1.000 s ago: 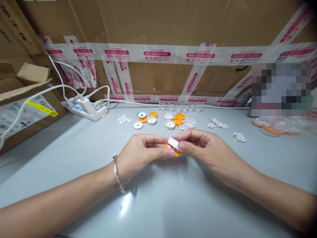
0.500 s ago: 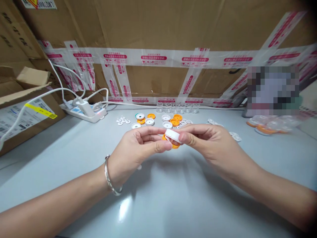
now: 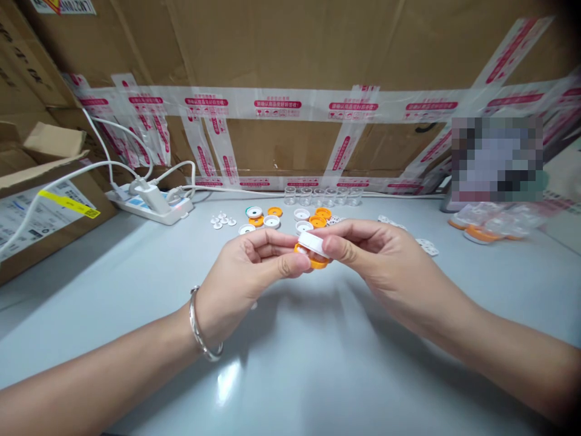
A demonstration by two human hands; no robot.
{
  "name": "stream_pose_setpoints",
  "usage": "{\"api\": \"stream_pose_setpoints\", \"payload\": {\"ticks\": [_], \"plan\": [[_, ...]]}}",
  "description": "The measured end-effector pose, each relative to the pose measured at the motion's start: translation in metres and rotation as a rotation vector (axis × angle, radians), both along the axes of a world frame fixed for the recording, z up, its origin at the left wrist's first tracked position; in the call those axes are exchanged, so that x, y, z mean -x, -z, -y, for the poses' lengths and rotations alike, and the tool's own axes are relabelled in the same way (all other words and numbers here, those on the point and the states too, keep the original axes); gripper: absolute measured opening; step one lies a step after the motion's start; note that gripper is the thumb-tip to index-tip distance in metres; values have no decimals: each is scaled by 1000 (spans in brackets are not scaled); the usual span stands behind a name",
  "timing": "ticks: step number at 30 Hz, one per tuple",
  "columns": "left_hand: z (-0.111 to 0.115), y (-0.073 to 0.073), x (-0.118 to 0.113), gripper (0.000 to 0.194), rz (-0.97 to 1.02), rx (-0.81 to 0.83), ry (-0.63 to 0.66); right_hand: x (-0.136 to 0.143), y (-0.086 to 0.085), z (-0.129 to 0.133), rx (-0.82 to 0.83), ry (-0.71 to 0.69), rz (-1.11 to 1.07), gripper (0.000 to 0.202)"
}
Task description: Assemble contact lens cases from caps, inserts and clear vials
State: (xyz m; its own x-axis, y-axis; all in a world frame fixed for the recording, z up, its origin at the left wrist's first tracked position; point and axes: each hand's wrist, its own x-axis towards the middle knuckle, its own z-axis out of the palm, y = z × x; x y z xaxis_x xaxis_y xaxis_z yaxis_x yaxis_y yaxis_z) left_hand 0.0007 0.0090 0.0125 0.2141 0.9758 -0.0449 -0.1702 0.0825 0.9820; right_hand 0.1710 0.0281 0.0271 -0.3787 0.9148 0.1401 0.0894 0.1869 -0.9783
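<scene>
Between my two hands, above the table, are an orange plastic ring-shaped part (image 3: 319,264) and a white round cap (image 3: 311,243) lying tilted over it. My left hand (image 3: 258,260) pinches the orange part between thumb and fingers. With thumb and forefinger, my right hand (image 3: 363,248) grips the white cap at its right side. Inside the orange part something shows in the gap, but I cannot make it out. Beyond my hands lie white round caps (image 3: 271,222) and orange rings (image 3: 323,213). Small white pegged discs (image 3: 222,219) sit to the left of them.
Several clear cups (image 3: 318,196) line the back by the large taped carton (image 3: 281,145). A power strip (image 3: 154,206) with cables and an open cardboard box (image 3: 49,212) stand left. White gear-like pieces (image 3: 426,246) and bagged orange-and-white parts (image 3: 485,230) lie right.
The white cap has come down closer over the orange part, and the gap between them looks narrower. Both hands keep their grip; the view has shifted slightly.
</scene>
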Motion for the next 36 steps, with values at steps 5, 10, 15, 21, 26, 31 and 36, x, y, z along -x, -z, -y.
{"api": "stream_pose_setpoints", "payload": {"ticks": [5, 10, 15, 21, 26, 31, 36], "plan": [[1, -2, 0, 16, 15, -2, 6, -1, 1, -2, 3, -48, -30, 8], [1, -1, 1, 14, 24, 8, 26, -2, 2, -3, 1, -72, -58, 8], [1, -1, 2, 11, 52, -11, 44, -2, -1, -3, -8, -85, -48, 7], [1, -2, 4, 12, 64, 7, 37, -3, -8, 0, -28, -68, 32, 12], [0, 1, 5, 15, 68, -1, 15, -4, -11, 2, -133, -27, 135, 15], [-1, 3, 6, 14, 95, -24, 38, -8, -10, -2, -181, -90, 156, 18], [1, 1, 4, 12, 77, -26, 12, -10, -8, -4, -199, -148, 157, 20]]}}
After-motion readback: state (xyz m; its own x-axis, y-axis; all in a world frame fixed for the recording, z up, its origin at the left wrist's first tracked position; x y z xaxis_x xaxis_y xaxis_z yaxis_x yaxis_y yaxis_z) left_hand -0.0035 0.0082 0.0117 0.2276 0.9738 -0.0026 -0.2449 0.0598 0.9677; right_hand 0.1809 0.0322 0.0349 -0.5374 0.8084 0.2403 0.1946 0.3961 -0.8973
